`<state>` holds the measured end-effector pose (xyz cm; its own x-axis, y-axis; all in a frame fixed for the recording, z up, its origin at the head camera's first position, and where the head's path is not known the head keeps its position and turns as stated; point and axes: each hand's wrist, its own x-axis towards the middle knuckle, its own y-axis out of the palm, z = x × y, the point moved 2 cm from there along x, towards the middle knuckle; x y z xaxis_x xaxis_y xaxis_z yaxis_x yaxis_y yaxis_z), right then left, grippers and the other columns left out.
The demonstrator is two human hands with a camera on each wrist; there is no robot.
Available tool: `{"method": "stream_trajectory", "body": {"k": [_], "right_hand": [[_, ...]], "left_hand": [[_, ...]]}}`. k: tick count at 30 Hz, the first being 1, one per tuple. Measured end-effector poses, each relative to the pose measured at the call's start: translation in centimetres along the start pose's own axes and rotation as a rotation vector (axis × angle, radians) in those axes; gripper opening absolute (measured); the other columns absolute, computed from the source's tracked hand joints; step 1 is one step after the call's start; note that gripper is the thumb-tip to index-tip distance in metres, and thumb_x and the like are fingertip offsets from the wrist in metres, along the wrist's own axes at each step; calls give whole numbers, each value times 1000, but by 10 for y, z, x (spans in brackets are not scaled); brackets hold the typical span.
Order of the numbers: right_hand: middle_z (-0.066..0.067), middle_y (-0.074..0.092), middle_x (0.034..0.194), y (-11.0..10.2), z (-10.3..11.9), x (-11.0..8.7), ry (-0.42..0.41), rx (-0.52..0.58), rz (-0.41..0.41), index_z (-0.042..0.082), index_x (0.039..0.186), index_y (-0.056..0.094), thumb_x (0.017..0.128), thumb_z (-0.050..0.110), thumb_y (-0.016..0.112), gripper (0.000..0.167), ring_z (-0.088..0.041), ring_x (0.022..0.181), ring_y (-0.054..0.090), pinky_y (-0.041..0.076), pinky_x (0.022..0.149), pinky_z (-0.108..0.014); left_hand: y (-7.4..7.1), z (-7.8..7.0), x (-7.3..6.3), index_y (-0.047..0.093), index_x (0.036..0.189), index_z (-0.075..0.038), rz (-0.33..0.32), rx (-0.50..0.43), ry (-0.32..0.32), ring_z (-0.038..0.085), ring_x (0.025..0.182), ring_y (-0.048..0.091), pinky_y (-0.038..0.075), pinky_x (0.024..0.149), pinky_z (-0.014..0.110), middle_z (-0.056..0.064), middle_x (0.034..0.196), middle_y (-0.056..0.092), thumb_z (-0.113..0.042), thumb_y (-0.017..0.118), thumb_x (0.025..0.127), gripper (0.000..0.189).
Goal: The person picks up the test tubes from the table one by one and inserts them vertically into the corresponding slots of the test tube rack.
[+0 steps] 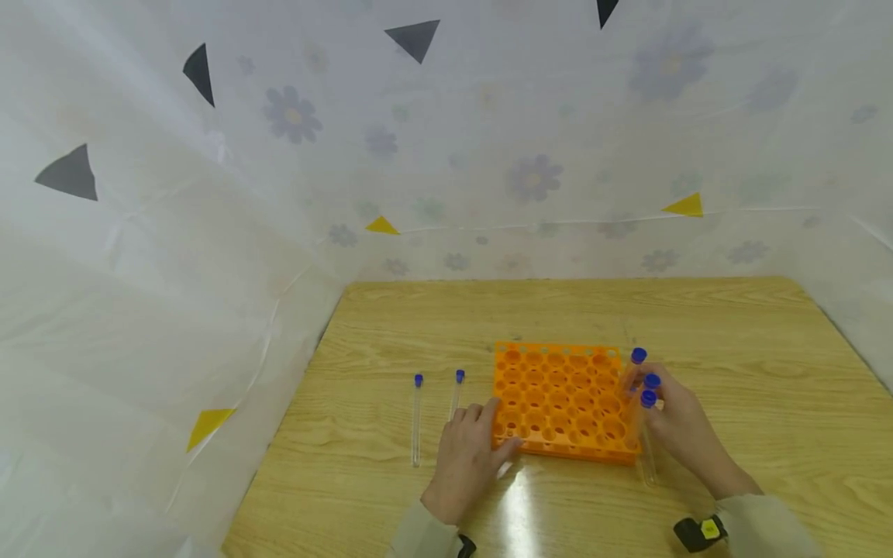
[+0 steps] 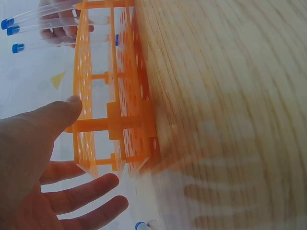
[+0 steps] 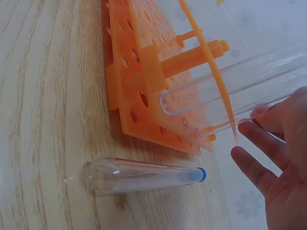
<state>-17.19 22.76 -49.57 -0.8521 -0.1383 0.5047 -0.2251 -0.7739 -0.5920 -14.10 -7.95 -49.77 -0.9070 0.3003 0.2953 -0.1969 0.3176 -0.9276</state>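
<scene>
An orange test tube rack (image 1: 568, 451) with rows of round holes stands on the table. My left hand (image 1: 466, 457) holds its near left corner, thumb along the front and fingers at the left side. At the rack's right end, my right hand (image 1: 680, 422) pinches a clear test tube (image 3: 268, 72) between thumb and finger. Three blue caps (image 1: 652, 380) rise around those fingers, and the tubes under them pass into the rack's right end in the left wrist view. Another blue-capped tube (image 3: 144, 177) lies on the table just right of the rack.
Two more blue-capped test tubes, an outer one (image 1: 416, 426) and an inner one (image 1: 456, 395), lie left of the rack, the inner partly behind my left hand. The wooden table (image 1: 391, 325) is enclosed by white flower-print sheeting (image 1: 474, 139) at the back and sides.
</scene>
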Motion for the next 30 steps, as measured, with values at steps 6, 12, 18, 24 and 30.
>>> {"method": "stream_trajectory", "body": {"k": [6, 12, 18, 24, 30], "right_hand": [[-1, 65, 100, -2, -2, -3, 17, -44, -10, 2, 116, 56, 88, -9, 65, 31, 8, 95, 53, 38, 82, -4], [-7, 65, 104, -5, -3, -6, 75, -25, 3, 3, 117, 56, 88, -13, 61, 33, 18, 104, 46, 36, 85, 0], [-19, 65, 114, -7, -6, -7, 182, -77, 31, 0, 122, 55, 90, -8, 63, 35, 2, 98, 56, 41, 76, -2], [-20, 65, 108, -7, -11, -9, 237, -98, 53, -4, 118, 55, 91, -2, 64, 29, 5, 87, 55, 50, 66, -15], [-20, 61, 101, -3, -19, -15, 383, -108, 201, -5, 114, 53, 95, 9, 60, 24, -21, 79, 61, 48, 58, -22]], "left_hand": [[1, 0, 0, 56, 137, -15, 7, -5, -5, 19, 90, 62, 53, 72, 32, 4, 109, 69, -58, 64, 89, 65], [0, 0, 0, 56, 137, -15, 8, -3, -4, 20, 90, 62, 53, 72, 32, 3, 109, 69, -57, 64, 89, 64], [0, 0, 0, 57, 136, -15, 2, 2, 0, 19, 88, 62, 52, 71, 31, 3, 108, 69, -57, 65, 88, 64], [0, 0, 0, 57, 135, -14, -1, 3, 2, 19, 87, 62, 53, 70, 31, 4, 106, 69, -57, 66, 88, 64], [0, -1, 0, 57, 135, -14, -1, 1, -4, 20, 88, 63, 53, 71, 32, 4, 107, 70, -57, 66, 88, 64]]}}
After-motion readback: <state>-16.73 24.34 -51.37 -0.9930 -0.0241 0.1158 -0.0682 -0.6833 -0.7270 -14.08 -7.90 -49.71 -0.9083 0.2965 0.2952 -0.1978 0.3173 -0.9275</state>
